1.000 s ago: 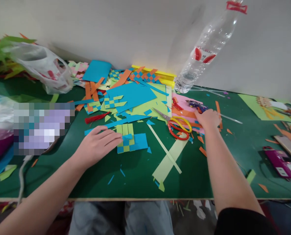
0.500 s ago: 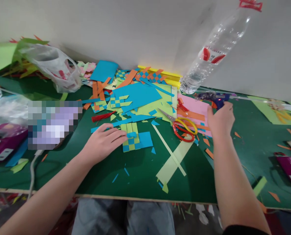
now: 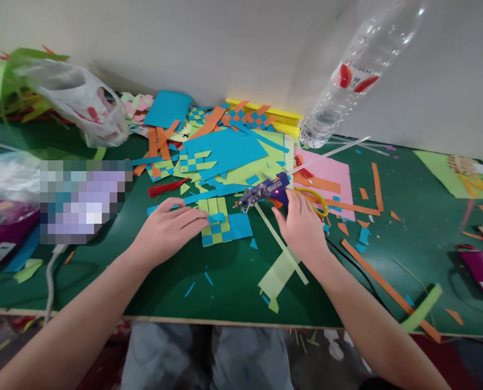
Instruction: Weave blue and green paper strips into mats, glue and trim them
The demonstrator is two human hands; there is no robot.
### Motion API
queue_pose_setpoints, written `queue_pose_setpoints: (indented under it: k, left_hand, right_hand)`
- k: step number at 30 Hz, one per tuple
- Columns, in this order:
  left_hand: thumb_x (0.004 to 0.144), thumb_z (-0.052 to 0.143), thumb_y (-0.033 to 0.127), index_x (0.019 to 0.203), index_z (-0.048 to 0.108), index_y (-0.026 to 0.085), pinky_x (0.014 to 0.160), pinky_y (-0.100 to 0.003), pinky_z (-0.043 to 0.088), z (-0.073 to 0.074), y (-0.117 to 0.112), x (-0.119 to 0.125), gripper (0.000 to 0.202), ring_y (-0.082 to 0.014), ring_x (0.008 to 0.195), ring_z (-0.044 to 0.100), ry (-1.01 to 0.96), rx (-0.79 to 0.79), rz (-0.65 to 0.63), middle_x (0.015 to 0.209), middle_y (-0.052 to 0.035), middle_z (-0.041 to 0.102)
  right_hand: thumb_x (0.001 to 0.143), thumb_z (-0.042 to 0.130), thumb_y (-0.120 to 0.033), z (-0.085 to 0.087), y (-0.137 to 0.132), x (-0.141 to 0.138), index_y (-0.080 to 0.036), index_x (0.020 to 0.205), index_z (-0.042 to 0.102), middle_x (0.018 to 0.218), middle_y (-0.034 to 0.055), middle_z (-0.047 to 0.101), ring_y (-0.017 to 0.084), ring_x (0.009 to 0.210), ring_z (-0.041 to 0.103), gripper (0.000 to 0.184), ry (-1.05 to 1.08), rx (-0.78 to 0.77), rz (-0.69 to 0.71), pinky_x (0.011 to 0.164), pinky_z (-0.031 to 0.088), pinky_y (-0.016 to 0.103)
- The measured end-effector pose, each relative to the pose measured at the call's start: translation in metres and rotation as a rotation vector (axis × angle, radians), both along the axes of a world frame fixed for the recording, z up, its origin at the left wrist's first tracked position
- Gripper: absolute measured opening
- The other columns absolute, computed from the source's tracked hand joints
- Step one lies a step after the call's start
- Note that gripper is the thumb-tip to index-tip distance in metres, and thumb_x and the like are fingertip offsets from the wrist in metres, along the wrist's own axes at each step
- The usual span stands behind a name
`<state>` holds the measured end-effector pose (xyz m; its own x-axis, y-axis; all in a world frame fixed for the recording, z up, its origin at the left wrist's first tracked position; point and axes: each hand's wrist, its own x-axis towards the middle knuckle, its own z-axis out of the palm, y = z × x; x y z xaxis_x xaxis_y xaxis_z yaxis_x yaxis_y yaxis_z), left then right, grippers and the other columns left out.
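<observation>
On the green surface [image 3: 233, 287] | glue gun [image 3: 279, 187], wrapped in right hand's [image 3: 305, 225] grip, now brought near the woven paper [image 3: 215, 232], so both are close | left hand [image 3: 168, 233] at paper's edge, can't tell its grip

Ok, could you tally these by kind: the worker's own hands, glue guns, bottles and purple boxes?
Hands: 2 (left hand, right hand)
Glue gun: 1
Bottle: 1
Purple boxes: 2 (left-edge box, right-edge box)
Total: 6
</observation>
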<state>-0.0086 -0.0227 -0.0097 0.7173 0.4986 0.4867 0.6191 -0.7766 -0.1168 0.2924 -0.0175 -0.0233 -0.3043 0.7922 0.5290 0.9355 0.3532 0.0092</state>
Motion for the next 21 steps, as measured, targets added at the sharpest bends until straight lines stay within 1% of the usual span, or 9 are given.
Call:
queue_pose_setpoints:
  k: [4, 8, 12, 15, 21]
  left_hand:
    - [0.091, 0.050, 0.008, 0.091, 0.063, 0.020, 0.086, -0.035, 0.045, -0.0018, 0.0012, -0.0004, 0.018, -0.0125, 0.077, 0.067, -0.024, 0.048, -0.021, 0.097, -0.0012, 0.074]
    - [0.090, 0.052, 0.008, 0.091, 0.062, 0.018, 0.086, -0.035, 0.045, -0.0025, 0.0019, -0.0022, 0.014, -0.0126, 0.078, 0.066, -0.016, 0.063, -0.045, 0.098, -0.0020, 0.074]
    - [0.090, 0.055, 0.008, 0.095, 0.060, 0.017, 0.087, -0.036, 0.045, -0.0004, 0.0013, -0.0036, 0.012, -0.0126, 0.079, 0.066, 0.031, 0.067, -0.056, 0.100, -0.0021, 0.073]
    - [0.089, 0.055, 0.007, 0.096, 0.059, 0.016, 0.087, -0.036, 0.045, 0.0008, 0.0007, -0.0032, 0.013, -0.0130, 0.081, 0.066, 0.027, 0.068, -0.062, 0.101, -0.0024, 0.073]
    - [0.089, 0.053, 0.005, 0.092, 0.061, 0.017, 0.086, -0.036, 0.044, -0.0011, 0.0012, -0.0028, 0.015, -0.0138, 0.080, 0.066, -0.006, 0.064, -0.056, 0.099, -0.0021, 0.073]
  right_hand:
    - [0.097, 0.044, -0.031, -0.0005, -0.0042, -0.0031, -0.004, 0.130, 0.042, 0.110, 0.0231, 0.064, 0.031, 0.101, 0.065, 0.043, -0.036, 0.004, 0.041, 0.078, 0.057, 0.043]
    - [0.096, 0.047, -0.028, 0.0006, -0.0050, -0.0050, 0.002, 0.124, 0.046, 0.107, 0.0238, 0.066, 0.030, 0.099, 0.066, 0.041, -0.069, 0.058, 0.064, 0.078, 0.058, 0.039]
    - [0.096, 0.047, -0.026, 0.0009, -0.0061, -0.0054, 0.001, 0.123, 0.047, 0.107, 0.0225, 0.066, 0.029, 0.098, 0.066, 0.039, -0.098, 0.067, 0.065, 0.076, 0.058, 0.038]
    - [0.096, 0.047, -0.026, 0.0009, -0.0070, -0.0050, 0.000, 0.123, 0.048, 0.105, 0.0217, 0.067, 0.028, 0.096, 0.066, 0.037, -0.110, 0.073, 0.074, 0.074, 0.058, 0.038]
    - [0.095, 0.049, -0.024, 0.0022, -0.0077, -0.0059, 0.002, 0.119, 0.050, 0.104, 0.0210, 0.067, 0.027, 0.092, 0.066, 0.036, -0.148, 0.101, 0.089, 0.073, 0.058, 0.035]
